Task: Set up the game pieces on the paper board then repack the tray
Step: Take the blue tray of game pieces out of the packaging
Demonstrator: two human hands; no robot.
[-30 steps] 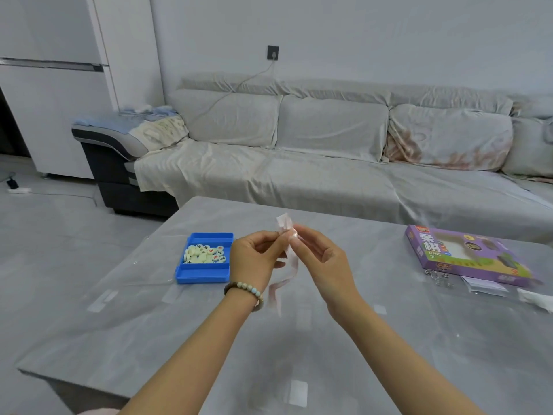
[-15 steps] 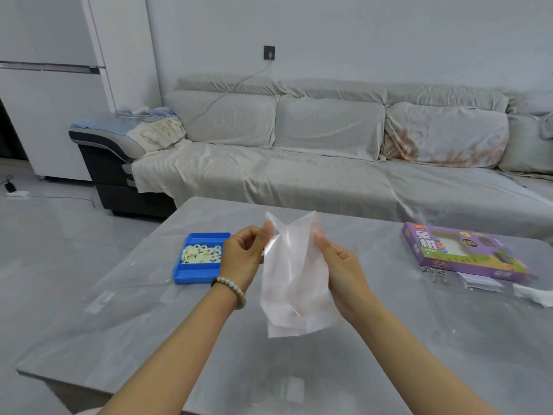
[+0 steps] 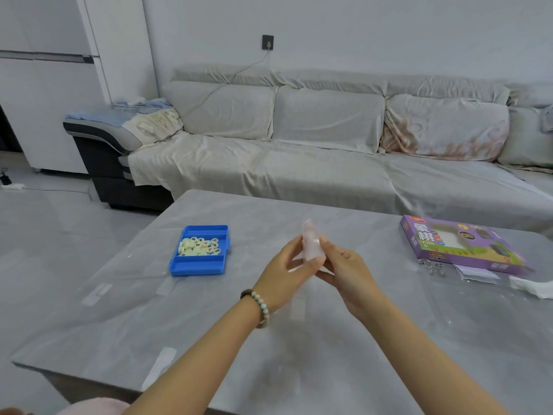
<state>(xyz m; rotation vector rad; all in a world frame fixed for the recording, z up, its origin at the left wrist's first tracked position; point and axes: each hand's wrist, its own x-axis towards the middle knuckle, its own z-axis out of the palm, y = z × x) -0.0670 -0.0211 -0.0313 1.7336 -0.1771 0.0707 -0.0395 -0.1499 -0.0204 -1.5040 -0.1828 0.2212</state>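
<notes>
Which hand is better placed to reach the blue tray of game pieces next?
Probably the left hand: the blue tray sits on its side, while the right hand would have to cross over. Both pinch the folded paper.

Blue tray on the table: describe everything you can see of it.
The blue rectangular plastic tray lies flat on the grey table, split into three compartments. The middle one holds loose cream round game pieces with red or black marks; the others look empty. Neither left hand nor right hand touches it.
</notes>
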